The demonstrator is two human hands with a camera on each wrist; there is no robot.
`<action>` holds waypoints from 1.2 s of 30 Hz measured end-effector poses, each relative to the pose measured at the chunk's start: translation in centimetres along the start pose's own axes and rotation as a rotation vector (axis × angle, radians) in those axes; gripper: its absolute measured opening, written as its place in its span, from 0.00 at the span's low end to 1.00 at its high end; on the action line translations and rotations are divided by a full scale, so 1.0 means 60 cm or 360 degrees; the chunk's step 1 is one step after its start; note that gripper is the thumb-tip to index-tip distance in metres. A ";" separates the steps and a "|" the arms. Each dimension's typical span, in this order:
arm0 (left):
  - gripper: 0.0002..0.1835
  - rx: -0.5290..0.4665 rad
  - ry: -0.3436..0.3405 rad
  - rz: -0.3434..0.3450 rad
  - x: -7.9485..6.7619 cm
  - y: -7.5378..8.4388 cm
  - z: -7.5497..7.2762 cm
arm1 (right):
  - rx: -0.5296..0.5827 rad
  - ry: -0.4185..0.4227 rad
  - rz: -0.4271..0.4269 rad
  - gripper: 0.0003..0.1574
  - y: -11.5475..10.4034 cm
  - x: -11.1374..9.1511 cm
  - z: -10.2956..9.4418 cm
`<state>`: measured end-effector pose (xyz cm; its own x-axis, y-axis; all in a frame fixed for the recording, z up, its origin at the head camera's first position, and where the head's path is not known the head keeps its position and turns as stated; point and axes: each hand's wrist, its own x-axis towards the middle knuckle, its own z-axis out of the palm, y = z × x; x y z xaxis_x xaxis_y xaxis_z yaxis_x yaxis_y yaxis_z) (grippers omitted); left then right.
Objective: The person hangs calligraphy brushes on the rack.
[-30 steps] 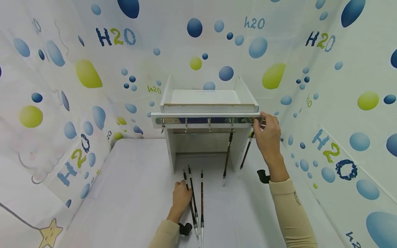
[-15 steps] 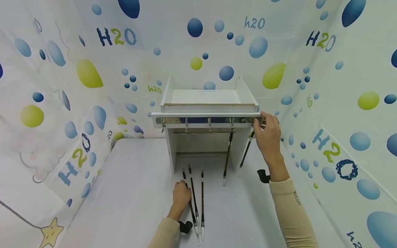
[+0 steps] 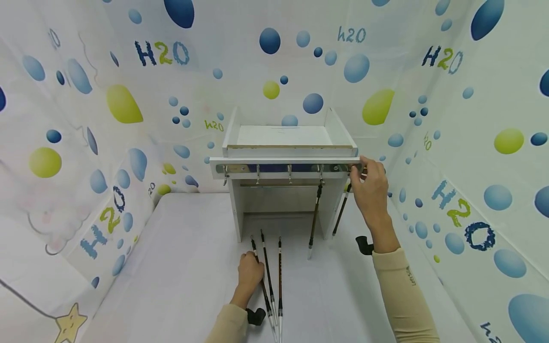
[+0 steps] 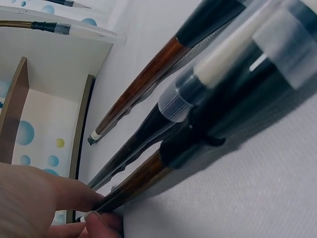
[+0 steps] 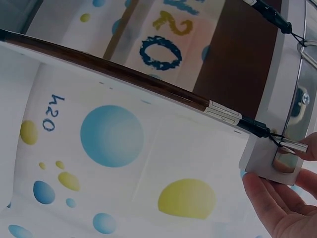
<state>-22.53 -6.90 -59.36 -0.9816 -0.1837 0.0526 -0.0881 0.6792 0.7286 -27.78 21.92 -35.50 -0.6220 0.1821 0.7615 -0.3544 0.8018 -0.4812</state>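
My left hand [image 3: 250,274] pinches the shaft of the leftmost calligraphy brush [image 4: 141,178], low over the white cloth. Two more brushes, a dark one [image 3: 267,267] and a brown one [image 3: 280,271], lie just right of it, their hanging loops toward the shelf. At the right end of the hook rail [image 3: 273,167], my right hand [image 3: 371,190] grips the rail, thumb by the last hook and fingers round the end. One brush [image 3: 315,219] hangs by its loop from the fourth hook. Another brush [image 5: 158,84] hangs from the end hook beside my right thumb.
A white shelf unit [image 3: 237,209] stands at the back of the cloth-covered table [image 3: 188,267], carrying the rail on its front. On top is an open tray section [image 3: 289,151]. The left hooks [image 3: 258,176] hold nothing. Printed sheets [image 3: 240,43] surround the table.
The loop end of the brush in my left hand has shifted slightly left, widening the gap to the dark brush. My right hand stays on the rail end.
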 end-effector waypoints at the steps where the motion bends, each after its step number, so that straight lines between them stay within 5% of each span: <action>1: 0.18 -0.0005 0.0001 0.0000 0.000 -0.001 0.000 | -0.0002 0.0000 -0.0002 0.22 0.000 0.000 0.000; 18: 0.21 -0.0120 0.0089 -0.0005 0.005 0.019 -0.033 | 0.0001 0.0010 -0.0009 0.22 0.001 0.001 0.001; 36: 0.21 -0.0315 0.0145 0.0272 -0.002 0.076 -0.078 | -0.0010 -0.0010 0.0034 0.22 -0.003 0.000 0.000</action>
<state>-22.03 -7.10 -52.84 -0.9592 -0.1480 0.2409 0.1209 0.5555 0.8227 -27.74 21.77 -35.45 -0.6338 0.1959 0.7483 -0.3365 0.8012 -0.4948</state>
